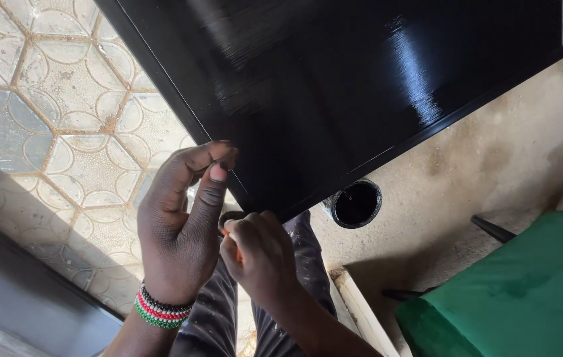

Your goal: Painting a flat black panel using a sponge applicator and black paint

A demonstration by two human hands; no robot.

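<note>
One open tin (356, 203) of black paint (356, 202)

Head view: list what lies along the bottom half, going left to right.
Dark ledge → beaded bracelet → left hand → right hand → paint can → green cushion.

I see a large glossy black panel (334, 86) with wet paint, lying tilted across the upper frame, its corner pointing to bottom centre.
</note>
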